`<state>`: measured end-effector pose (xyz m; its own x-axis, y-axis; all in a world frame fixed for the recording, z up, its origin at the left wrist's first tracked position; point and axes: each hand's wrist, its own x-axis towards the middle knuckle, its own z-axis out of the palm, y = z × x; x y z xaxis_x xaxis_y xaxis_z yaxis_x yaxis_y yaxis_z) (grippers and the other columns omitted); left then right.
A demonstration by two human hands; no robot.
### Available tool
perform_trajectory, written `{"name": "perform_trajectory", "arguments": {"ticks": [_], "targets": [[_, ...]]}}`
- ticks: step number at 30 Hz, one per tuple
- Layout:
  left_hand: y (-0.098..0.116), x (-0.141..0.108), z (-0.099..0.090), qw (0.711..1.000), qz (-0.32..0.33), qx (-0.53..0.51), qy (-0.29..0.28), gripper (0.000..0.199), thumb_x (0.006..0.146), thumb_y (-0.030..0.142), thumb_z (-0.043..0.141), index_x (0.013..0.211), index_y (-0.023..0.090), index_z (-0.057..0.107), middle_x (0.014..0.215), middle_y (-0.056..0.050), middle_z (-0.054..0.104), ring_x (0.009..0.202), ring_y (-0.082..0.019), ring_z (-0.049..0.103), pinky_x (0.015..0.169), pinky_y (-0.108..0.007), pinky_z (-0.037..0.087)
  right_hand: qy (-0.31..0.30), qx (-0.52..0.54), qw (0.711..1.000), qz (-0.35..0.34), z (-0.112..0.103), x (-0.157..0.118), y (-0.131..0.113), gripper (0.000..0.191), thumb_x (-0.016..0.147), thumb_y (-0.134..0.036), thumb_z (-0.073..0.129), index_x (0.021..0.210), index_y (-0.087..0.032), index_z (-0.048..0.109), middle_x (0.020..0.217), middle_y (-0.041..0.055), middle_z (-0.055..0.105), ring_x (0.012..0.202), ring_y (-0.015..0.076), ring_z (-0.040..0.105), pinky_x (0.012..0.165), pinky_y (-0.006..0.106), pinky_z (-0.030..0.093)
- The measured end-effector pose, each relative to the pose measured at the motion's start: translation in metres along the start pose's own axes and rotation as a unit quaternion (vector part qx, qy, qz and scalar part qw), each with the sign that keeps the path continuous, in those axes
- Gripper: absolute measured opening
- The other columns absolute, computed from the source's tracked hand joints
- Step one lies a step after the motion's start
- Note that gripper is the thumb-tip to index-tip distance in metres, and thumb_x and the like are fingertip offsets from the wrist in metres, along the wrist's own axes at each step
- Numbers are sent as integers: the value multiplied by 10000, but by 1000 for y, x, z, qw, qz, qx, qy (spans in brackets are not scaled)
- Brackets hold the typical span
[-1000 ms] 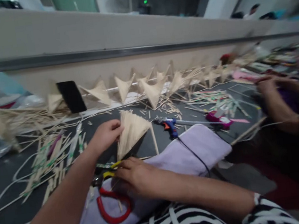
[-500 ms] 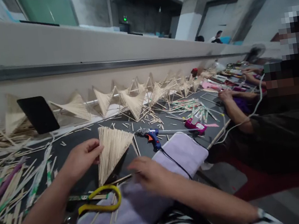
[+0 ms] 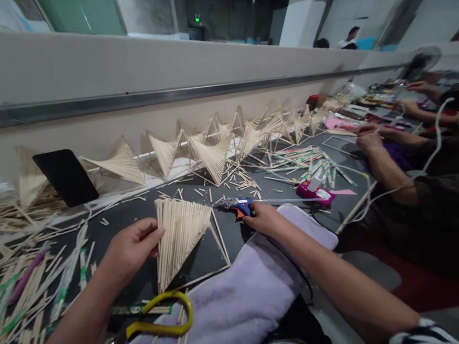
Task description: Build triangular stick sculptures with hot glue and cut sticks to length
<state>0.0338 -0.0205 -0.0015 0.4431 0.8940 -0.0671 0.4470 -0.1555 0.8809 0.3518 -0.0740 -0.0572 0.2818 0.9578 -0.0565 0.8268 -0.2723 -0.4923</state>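
My left hand (image 3: 135, 247) pinches the left edge of a fan-shaped model made of thin wooden sticks (image 3: 178, 235). Its stick frame stands on the dark tabletop, with bare sticks forming a triangle at its right. Fingers of my right hand (image 3: 266, 218) are wrapped round the handle of a blue and orange glue gun (image 3: 240, 205), whose nozzle points left toward the model's tip, a little apart from it. Part of the handle is hidden by that hand. Below the model lie pliers with one yellow (image 3: 172, 329) and one red handle, on a lilac cloth (image 3: 229, 301).
Several finished stick models (image 3: 210, 152) line the wall behind. A black tablet-like panel (image 3: 66, 177) leans at the left. Loose sticks (image 3: 15, 313) cover the left side. A magenta device (image 3: 315, 192) and a stick pile (image 3: 308, 161) lie right, near a co-worker's hands (image 3: 371, 139).
My right hand has moved up and right from beside the model onto the glue gun and closed round it. The left hand still holds the model; the view has shifted slightly.
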Motion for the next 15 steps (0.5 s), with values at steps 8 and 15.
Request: {"name": "perform_trajectory", "arguments": {"ticks": [8,15], "targets": [[7,-6,2,1000,20,8,19,225,741,376,505,652,171,482,590,41,454,530,-106,479,506,-216,432,-156,507,844,77,-16,-22,2,218,678,-317,586,844,-176,575,689,11,554,564,120,509,517,238,392],[9,-6,1,1000,16,-9,8,236,743,389,502,665,168,477,598,37,434,554,-110,467,516,-221,451,-184,640,745,-40,-29,-49,-37,295,767,-400,538,983,-201,549,778,25,547,558,91,454,495,224,361]]}}
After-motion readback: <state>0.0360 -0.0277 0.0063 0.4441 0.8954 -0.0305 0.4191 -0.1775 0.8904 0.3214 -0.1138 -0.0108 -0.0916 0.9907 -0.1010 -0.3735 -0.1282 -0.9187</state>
